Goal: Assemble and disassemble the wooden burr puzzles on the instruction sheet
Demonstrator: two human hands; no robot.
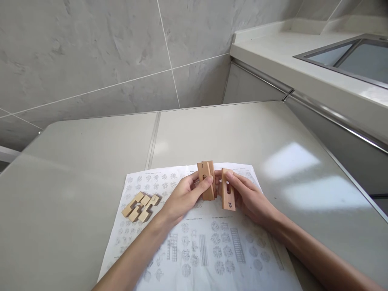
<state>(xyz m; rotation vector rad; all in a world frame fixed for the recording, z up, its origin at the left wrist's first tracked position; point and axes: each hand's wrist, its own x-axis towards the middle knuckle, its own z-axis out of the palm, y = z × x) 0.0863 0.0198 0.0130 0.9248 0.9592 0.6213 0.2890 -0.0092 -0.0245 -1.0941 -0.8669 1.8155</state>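
Observation:
My left hand (189, 192) grips a pair of slotted wooden puzzle pieces (207, 192) pressed face to face, the front one marked "1". Its thumb lies across their front near the slot. In my right hand (247, 194) is another slotted wooden puzzle piece (228, 194), marked "2", held upright with the thumb on its upper end. A narrow gap separates the two hands' pieces above the printed sheet. Several pale notched wooden blocks (142, 206) lie grouped on the sheet, left of my left hand. The fingers behind the pieces are partly hidden.
A large paper sheet (209, 279) with printed diagrams lies under my hands on the glossy light table (75, 182). Behind the table stands a grey tiled wall (106, 48). At the right is a white counter (273, 48) with a metal-rimmed sink (348, 56).

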